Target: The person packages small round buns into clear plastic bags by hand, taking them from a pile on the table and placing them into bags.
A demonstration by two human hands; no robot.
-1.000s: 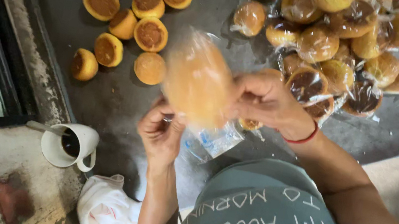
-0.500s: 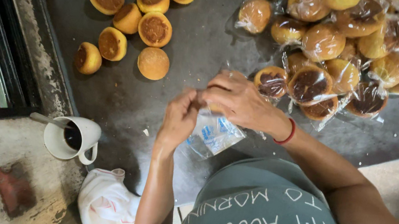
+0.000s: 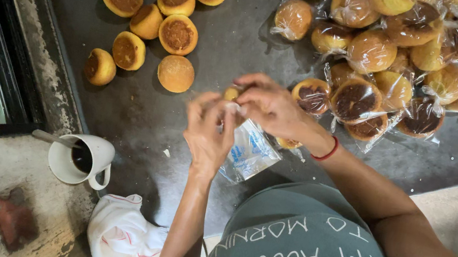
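Both hands meet over the dark, dull metal desk (image 3: pixel 217 48). The left hand (image 3: pixel 208 134) is curled shut, its fingertips pinching the gathered neck of a clear, crinkly plastic bag (image 3: pixel 249 153) with blue print, which hangs below the hands just above the desk. The right hand (image 3: pixel 269 104) is closed around the same twisted top, where a small round golden bun (image 3: pixel 232 93) peeks out between the fingers. A red band (image 3: pixel 328 152) circles the right wrist.

To the upper left lie nine bare buns (image 3: pixel 175 73), round, matt and golden, several showing dark brown flat faces. To the upper right sits a heap of glossy bagged buns (image 3: pixel 360 100), too overlapped to count. At the lower left stand one white ceramic cup (image 3: pixel 79 160) with dark liquid and a spoon, and one crumpled white cloth (image 3: pixel 119 233).
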